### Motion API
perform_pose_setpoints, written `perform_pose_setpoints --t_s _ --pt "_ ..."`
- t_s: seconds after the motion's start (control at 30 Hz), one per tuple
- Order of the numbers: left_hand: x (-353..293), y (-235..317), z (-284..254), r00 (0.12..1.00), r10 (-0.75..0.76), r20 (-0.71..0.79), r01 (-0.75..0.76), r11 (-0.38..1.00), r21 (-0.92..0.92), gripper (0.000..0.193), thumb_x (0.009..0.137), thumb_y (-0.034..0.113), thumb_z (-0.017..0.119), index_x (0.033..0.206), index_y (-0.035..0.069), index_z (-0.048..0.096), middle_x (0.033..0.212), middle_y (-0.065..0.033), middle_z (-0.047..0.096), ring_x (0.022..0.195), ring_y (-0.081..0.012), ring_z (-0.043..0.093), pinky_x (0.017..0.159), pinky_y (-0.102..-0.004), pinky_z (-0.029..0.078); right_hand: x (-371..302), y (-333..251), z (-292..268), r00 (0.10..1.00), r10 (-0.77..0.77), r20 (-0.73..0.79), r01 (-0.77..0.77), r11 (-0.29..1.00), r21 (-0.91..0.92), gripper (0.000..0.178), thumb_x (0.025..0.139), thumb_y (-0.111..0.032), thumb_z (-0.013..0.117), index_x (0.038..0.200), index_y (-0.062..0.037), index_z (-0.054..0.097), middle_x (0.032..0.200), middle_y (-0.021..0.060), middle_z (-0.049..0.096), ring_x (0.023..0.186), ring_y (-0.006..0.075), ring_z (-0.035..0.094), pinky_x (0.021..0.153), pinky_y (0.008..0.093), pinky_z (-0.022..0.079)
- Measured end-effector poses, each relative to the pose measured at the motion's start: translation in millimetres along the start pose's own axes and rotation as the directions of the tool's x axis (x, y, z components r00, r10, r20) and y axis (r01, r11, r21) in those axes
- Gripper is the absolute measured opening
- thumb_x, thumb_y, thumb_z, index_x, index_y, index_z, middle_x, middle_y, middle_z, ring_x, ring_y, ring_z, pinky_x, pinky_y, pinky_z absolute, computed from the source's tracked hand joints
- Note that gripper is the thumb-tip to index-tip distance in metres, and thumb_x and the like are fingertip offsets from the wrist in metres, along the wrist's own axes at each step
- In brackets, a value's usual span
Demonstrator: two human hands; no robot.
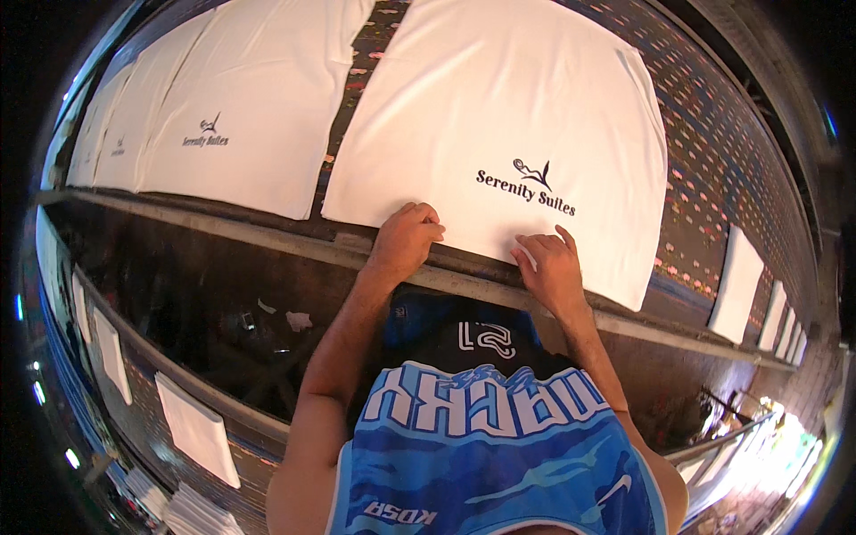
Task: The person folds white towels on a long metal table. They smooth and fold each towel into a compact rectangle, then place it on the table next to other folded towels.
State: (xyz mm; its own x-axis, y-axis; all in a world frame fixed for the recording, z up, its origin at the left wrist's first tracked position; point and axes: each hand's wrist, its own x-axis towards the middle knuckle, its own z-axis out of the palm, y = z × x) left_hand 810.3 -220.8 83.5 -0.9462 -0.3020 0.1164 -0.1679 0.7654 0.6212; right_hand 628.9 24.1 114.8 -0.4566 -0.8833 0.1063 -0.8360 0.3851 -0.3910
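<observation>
A large white cloth (481,107) with a dark printed emblem and lettering lies spread in front of me on a long dark, speckled surface. My left hand (407,239) is at its near edge, fingers curled together in a pinch on the hem. To the right, below the print, my right hand (551,267) touches the same edge with its fingertips. Its fingers are bent but apart, with a gap between thumb and forefinger. What lies under the fingertips of both hands is hidden.
More printed white cloths (250,107) lie flat at the left. Narrow white pieces (736,285) rest along the surface at the right. A rail (294,247) runs along the near edge. Behind me at the left, another speckled surface carries white cloths (198,428).
</observation>
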Motion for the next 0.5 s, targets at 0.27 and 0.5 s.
perform_pose_setpoints --t_s 0.27,0.5 --pt "4 -10 4 0.965 0.178 0.192 -0.216 0.956 0.199 0.013 0.093 0.005 0.068 0.105 0.000 0.069 0.115 -0.0116 0.065 0.110 -0.0313 0.065 0.095 -0.0455 0.054 -40 4 6 0.977 0.192 -0.095 -0.198 0.978 -0.059 0.020 0.093 -0.019 0.078 0.111 -0.0101 0.078 0.100 0.0085 0.079 0.093 0.0277 0.074 0.114 0.0513 0.047" --pt "7 3 -16 0.987 -0.032 0.160 0.043 0.997 -0.068 0.012 0.103 0.005 0.058 0.112 -0.001 0.062 0.121 -0.0153 0.062 0.112 -0.0331 0.064 0.097 -0.0428 0.052 -31 0 5 0.944 0.217 -0.248 -0.219 0.976 0.019 0.016 0.094 -0.015 0.076 0.108 -0.0084 0.078 0.097 0.0096 0.078 0.092 0.0306 0.073 0.109 0.0508 0.050"
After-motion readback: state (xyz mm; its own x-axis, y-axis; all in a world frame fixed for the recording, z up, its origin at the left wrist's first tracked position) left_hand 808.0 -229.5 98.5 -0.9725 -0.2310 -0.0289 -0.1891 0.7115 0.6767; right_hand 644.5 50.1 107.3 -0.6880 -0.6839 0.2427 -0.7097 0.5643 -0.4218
